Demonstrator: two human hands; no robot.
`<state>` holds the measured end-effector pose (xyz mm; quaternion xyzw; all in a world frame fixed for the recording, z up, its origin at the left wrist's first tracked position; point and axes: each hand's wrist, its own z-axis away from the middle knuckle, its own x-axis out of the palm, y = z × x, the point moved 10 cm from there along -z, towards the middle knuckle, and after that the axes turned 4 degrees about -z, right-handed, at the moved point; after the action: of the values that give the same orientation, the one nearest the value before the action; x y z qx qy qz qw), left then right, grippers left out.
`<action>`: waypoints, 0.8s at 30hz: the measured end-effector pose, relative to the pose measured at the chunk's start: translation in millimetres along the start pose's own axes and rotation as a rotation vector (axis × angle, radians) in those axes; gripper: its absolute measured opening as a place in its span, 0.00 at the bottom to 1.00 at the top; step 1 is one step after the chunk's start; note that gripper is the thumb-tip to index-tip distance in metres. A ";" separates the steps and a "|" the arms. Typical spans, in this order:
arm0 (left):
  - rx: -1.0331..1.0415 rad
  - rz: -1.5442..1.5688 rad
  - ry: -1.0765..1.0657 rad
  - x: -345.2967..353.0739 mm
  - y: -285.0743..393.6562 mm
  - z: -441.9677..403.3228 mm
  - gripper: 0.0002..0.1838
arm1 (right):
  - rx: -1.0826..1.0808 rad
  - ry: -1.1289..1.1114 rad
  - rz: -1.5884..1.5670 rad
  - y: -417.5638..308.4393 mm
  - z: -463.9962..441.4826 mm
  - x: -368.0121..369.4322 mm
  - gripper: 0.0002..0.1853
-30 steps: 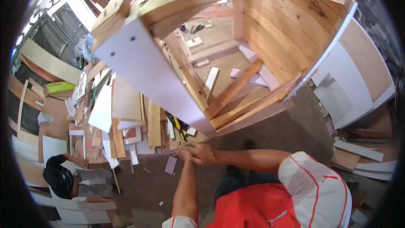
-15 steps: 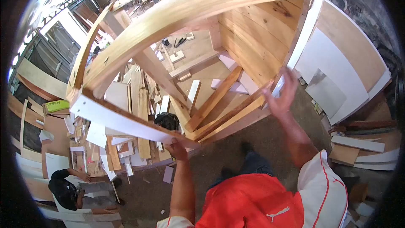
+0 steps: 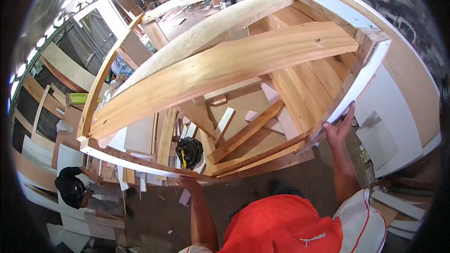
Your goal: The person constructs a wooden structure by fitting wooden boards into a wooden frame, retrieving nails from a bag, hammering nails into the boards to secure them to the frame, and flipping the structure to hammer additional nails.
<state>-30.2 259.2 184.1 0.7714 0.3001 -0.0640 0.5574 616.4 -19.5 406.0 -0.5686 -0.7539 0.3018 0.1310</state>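
Observation:
A large wooden frame [image 3: 225, 68] with wide plank rails and white-faced outer edges stands in front of me. My left hand [image 3: 191, 184] grips its lower white-faced edge [image 3: 136, 163] near the front corner; most of those fingers are hidden behind the wood. On the other side, my right hand [image 3: 338, 130] holds the white-edged right post [image 3: 360, 82], fingers against its outer side. Inside the frame, a diagonal wooden brace [image 3: 246, 133] runs down to the bottom rail. A black bag [image 3: 189, 152] with something yellow on it shows through the opening.
Another person [image 3: 72, 187] is low at the left among wood pieces. White and brown panels [image 3: 398, 107] lean against the right wall. Stacked boards [image 3: 398, 204] lie at the lower right. A green box [image 3: 76, 98] sits on the left. Offcuts are scattered on the floor.
My right hand, blurred with fingers spread beside the post before, now holds the post lower down. The frame appears turned and tilted, with its top rails seen more from above. My left hand keeps its grip.

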 end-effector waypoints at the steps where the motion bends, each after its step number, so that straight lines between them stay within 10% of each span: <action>1: 0.037 -0.147 0.014 -2.0 3.3 0.7 0.18 | -0.011 0.006 0.001 0.7 -0.2 -1.0 0.66; 9: -0.163 0.406 0.290 -23.6 64.2 -3.4 0.33 | -0.206 -0.038 0.099 -43.7 -42.2 3.2 0.60; 24: -0.335 0.289 0.338 -30.4 204.4 -109.8 0.36 | -0.044 -0.126 0.119 -125.5 -190.8 86.3 0.49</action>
<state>28.4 305.4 405.9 0.7030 0.2821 0.1961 0.6227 594.4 98.2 618.7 -0.5950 -0.7322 0.3273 0.0526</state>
